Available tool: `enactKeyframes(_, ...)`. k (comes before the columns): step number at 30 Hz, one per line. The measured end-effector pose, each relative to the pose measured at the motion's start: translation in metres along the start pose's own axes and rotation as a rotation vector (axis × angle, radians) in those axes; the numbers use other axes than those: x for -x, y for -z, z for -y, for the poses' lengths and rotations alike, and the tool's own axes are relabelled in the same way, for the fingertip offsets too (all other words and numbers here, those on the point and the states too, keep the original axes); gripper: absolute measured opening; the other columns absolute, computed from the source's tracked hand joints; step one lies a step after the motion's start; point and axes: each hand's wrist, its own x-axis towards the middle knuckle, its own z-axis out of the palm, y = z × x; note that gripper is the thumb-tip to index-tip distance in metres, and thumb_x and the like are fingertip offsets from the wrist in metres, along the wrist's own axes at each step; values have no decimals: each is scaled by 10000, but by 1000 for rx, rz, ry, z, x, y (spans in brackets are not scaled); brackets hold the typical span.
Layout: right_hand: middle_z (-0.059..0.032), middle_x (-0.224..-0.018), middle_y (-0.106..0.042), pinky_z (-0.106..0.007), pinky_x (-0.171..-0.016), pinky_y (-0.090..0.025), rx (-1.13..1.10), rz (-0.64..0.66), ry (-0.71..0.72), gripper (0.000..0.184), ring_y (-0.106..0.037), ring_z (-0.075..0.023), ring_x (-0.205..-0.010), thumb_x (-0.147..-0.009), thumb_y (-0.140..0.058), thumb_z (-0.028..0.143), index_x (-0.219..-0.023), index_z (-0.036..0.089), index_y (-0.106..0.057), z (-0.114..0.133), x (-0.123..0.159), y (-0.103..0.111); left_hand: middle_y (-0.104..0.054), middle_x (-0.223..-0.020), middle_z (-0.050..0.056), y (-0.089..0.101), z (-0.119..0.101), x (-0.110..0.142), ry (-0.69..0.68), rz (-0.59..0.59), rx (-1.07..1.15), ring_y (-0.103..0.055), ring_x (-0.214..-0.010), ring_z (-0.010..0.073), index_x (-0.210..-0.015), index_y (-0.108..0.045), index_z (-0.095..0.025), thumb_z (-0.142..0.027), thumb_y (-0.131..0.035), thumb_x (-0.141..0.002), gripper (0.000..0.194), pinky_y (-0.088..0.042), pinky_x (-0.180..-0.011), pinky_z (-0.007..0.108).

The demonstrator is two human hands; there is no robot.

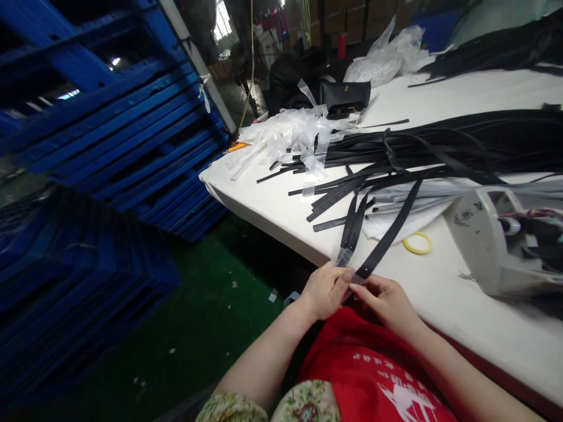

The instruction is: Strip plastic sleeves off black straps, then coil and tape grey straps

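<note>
At the table's front edge, my left hand (pixel 328 290) is closed around the lower ends of two thin black straps (pixel 350 228), where a clear plastic sleeve (pixel 343 256) wraps them. Close beside it, my right hand (pixel 389 302) pinches the end of another black strap (pixel 389 237), which has small holes near its tip. Clear film also shows between the fingertips of both hands, which nearly touch. The exact grip is partly hidden. Behind them lies a long bundle of black straps (pixel 475 138), their ends pointing left.
Clear plastic sleeves (pixel 281 138) are heaped on the white table (pixel 268 205). A yellow ring (pixel 417 243) lies near a pale machine housing (pixel 477 240) at right. A black wallet-like case (pixel 345 94) and crumpled plastic bag (pixel 382 61) sit further back. Blue pallets (pixel 145 158) stand left.
</note>
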Motion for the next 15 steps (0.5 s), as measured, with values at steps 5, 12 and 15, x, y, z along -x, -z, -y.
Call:
enactKeyframes(5,0,-530,-621,-235,-473,-429,-132,2,-36,365,-532,-125,-478,-740,-703,511,-655,159,-654,-2,-13,7,-682,-978,82,2,3,7,-41,38,-37,-618,-937,228,-980,-681,-174,-441,-448,-946,356,-467,-858,296)
enactKeyframes(12,-43,-803,-711,-278,-631,-518,-616,97,-225,372,-641,-175,-697,-665,-784,437,-881,157,-667,3,-21,3,-663,-1173,99,3,-13,31,12,28,142,-608,-1113,238,-1159,-640,-182,-325,-404,-967,337,-441,-1021,347)
enactKeyframes(15,-44,-910,-718,-307,-795,-521,-979,248,-314,419,-670,-185,-857,-715,-760,381,-1072,188,-653,21,-21,-4,-457,-1469,106,-3,-16,41,33,31,164,-401,-1374,250,-1461,-369,-224,-314,-423,-948,524,-305,-1157,394)
